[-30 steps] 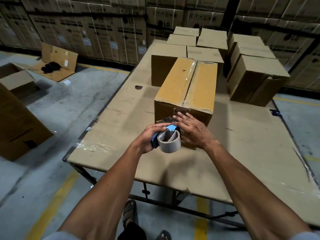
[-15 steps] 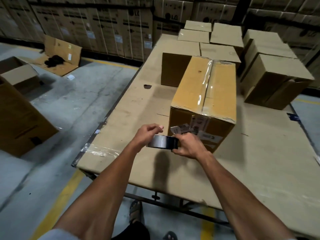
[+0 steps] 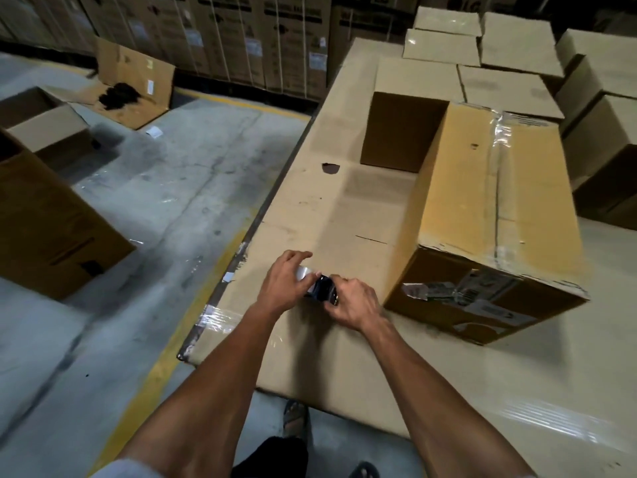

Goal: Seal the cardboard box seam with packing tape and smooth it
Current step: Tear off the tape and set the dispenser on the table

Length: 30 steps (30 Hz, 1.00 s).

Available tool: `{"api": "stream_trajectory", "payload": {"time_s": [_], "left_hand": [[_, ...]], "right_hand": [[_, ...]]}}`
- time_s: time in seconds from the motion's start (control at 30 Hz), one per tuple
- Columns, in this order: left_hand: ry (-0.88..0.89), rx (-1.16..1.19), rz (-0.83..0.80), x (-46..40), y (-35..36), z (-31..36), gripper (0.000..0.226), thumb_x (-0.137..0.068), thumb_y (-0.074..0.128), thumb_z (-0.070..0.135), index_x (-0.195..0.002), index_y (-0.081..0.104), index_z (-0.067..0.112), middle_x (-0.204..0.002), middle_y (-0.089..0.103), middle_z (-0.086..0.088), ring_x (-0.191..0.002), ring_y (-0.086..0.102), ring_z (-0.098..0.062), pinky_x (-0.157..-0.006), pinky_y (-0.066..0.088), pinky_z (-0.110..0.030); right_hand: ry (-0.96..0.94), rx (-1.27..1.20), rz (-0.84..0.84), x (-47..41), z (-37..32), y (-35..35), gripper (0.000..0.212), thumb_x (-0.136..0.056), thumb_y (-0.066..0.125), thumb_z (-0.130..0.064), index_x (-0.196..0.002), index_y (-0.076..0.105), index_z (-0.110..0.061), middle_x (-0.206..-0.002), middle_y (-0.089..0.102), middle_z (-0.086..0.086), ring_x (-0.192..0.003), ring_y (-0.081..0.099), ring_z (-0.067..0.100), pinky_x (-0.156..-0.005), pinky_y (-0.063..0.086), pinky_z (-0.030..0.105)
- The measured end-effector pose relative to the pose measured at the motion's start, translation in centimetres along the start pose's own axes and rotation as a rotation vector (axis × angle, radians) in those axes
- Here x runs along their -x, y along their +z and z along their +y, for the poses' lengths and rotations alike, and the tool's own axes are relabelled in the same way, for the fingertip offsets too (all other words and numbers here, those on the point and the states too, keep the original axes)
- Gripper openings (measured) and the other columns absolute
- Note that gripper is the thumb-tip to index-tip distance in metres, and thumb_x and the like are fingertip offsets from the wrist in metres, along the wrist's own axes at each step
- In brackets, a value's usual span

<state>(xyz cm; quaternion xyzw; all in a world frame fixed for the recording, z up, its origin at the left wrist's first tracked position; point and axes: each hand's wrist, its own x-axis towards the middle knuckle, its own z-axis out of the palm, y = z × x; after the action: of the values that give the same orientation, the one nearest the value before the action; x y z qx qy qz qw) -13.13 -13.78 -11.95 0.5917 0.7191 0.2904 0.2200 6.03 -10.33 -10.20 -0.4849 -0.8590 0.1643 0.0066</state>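
Left hand [image 3: 283, 281]: lower centre of frame, fingers curled around the tape dispenser [image 3: 319, 290].
Right hand [image 3: 355, 305]: closed on the dispenser's other side.
Counter [image 3: 310, 215]: cardboard-covered, beneath both hands.
Cardboard box [image 3: 482, 208]: right of centre, lying on the counter, clear tape along its top seam [image 3: 498, 188].
Stacked boxes [image 3: 503, 46]: upper right.

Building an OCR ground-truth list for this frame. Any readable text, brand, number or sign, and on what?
"LG": partly cut off by the top edge, on a stacked carton at the back.
Labels on the near end of the taped box: print too blurred to read.
White labels on the stacked cartons along the wall: too small to read.
White label on the flattened cardboard on the floor: unreadable.
Nothing else legible.
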Motion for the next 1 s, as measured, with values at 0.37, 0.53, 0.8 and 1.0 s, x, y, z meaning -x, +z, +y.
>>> {"api": "stream_trajectory", "payload": {"time_s": [0.37, 0.53, 0.8, 1.0], "left_hand": [[0.147, -0.272, 0.006, -4.0, 0.9, -4.3, 0.033, -0.105, 0.061, 0.025, -0.135, 0.069, 0.015, -0.148, 0.062, -0.009, -0.149, 0.045, -0.033, -0.117, 0.041, -0.052], [0.106, -0.297, 0.010, -4.3, 0.4, -3.4, 0.037, -0.110, 0.052, 0.036, -0.139, 0.066, 0.018, -0.152, 0.059, -0.006, -0.152, 0.040, -0.028, -0.122, 0.031, -0.052], [0.204, -0.126, 0.168, -5.0, 0.7, 3.7, 0.039, -0.110, 0.048, 0.032, -0.142, 0.064, 0.014, -0.145, 0.064, -0.008, -0.143, 0.051, -0.029, -0.119, 0.039, -0.048], [0.131, 0.251, 0.327, -5.0, 0.7, 12.7, 0.046, -0.114, 0.035, 0.039, -0.140, 0.064, 0.016, -0.135, 0.065, -0.005, -0.125, 0.059, -0.021, -0.106, 0.047, -0.038]], "right_hand": [[0.040, 0.013, -0.022, -5.1, -2.2, 3.7, 0.064, -0.102, 0.057, -0.027, -0.158, 0.033, -0.009, -0.163, 0.039, 0.015, -0.155, 0.030, 0.029, -0.125, 0.024, 0.036], [0.032, 0.070, -0.017, -5.7, -1.9, 3.0, 0.067, -0.101, 0.059, -0.034, -0.158, 0.033, -0.008, -0.165, 0.038, 0.012, -0.157, 0.027, 0.027, -0.128, 0.022, 0.039], [0.026, 0.134, 0.215, -3.3, -2.1, -3.4, 0.055, -0.102, 0.056, -0.022, -0.154, 0.041, -0.012, -0.157, 0.049, 0.015, -0.152, 0.038, 0.030, -0.126, 0.025, 0.043], [-0.073, 0.060, 0.530, 1.3, -0.9, -11.5, 0.026, -0.098, 0.059, -0.011, -0.123, 0.060, -0.010, -0.093, 0.074, 0.012, -0.080, 0.071, 0.031, -0.068, 0.058, 0.041]]}}
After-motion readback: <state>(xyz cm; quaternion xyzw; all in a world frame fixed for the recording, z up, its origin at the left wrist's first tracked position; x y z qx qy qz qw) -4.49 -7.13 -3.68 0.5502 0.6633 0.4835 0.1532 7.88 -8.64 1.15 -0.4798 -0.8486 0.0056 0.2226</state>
